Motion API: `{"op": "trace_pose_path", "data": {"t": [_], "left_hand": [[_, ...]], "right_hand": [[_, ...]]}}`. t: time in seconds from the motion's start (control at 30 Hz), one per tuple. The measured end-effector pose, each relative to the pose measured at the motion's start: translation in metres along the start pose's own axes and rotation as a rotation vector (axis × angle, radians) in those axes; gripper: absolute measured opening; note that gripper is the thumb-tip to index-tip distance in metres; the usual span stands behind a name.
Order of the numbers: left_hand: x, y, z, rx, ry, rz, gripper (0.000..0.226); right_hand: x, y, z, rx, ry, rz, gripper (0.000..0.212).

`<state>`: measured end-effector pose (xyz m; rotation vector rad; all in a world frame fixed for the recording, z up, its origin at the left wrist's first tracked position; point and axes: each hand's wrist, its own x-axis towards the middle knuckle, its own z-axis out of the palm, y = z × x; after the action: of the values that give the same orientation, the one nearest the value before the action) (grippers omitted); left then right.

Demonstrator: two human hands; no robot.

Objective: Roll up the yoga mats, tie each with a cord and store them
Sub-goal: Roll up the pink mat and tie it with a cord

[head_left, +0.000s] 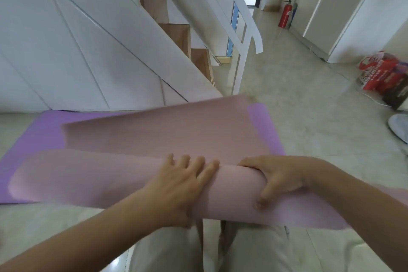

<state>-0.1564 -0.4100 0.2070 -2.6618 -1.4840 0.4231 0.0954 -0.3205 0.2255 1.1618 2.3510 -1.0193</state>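
The left hand (183, 181) lies flat on top of the rolled part of the pink mat (106, 180) in the lower middle of the frame, fingers spread and nearly straight. The right hand (280, 179), just beside it, wraps the roll tightly, fingers curled over the far side and thumb on the near side. There are two mats, the pink one half rolled with its loose end raised, and a purple mat (33, 139) flat on the floor beneath it; one fire extinguisher (285, 14) stands upper right and one red bag (379, 73) lies at the right edge.
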Motion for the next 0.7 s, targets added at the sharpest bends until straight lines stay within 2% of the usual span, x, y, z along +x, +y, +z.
{"op": "trace_pose_path", "data": {"t": [0.1, 0.2, 0.27, 0.33, 0.4, 0.43, 0.53, 0.57, 0.63, 0.7], "left_hand": [[0.014, -0.018, -0.001, -0.136, -0.058, -0.034, 0.117], [0.045, -0.057, -0.016, -0.568, -0.313, -0.055, 0.108], [0.066, -0.073, -0.017, -0.8, -0.469, -0.087, 0.104], [0.075, -0.079, -0.017, -0.879, -0.549, -0.124, 0.101], [0.073, -0.076, -0.023, -0.824, -0.534, -0.138, 0.101], [0.069, -0.072, -0.027, -0.715, -0.478, -0.133, 0.104], [0.042, -0.05, -0.03, -0.192, -0.166, -0.058, 0.13], [0.033, -0.039, -0.027, -0.082, -0.086, -0.034, 0.136], [0.021, -0.023, -0.013, 0.012, -0.007, 0.009, 0.137], [0.017, -0.015, 0.003, 0.027, 0.063, 0.039, 0.128]], "right_hand": [[-0.003, -0.007, 0.009, -0.287, 0.154, 0.009, 0.121], [-0.003, -0.016, 0.039, -0.672, 0.389, -0.003, 0.143], [0.005, -0.015, 0.051, -0.714, 0.521, -0.02, 0.137], [0.015, -0.008, 0.046, -0.674, 0.597, -0.041, 0.121], [0.017, -0.005, 0.032, -0.627, 0.557, -0.031, 0.111], [0.015, -0.004, 0.024, -0.613, 0.514, -0.028, 0.108], [0.003, -0.001, -0.003, -0.313, 0.313, 0.012, 0.099], [-0.001, -0.001, -0.01, -0.2, 0.232, 0.032, 0.097], [-0.004, -0.001, -0.016, -0.039, 0.092, 0.032, 0.092], [-0.003, -0.002, -0.017, 0.014, 0.025, 0.023, 0.092]]}}
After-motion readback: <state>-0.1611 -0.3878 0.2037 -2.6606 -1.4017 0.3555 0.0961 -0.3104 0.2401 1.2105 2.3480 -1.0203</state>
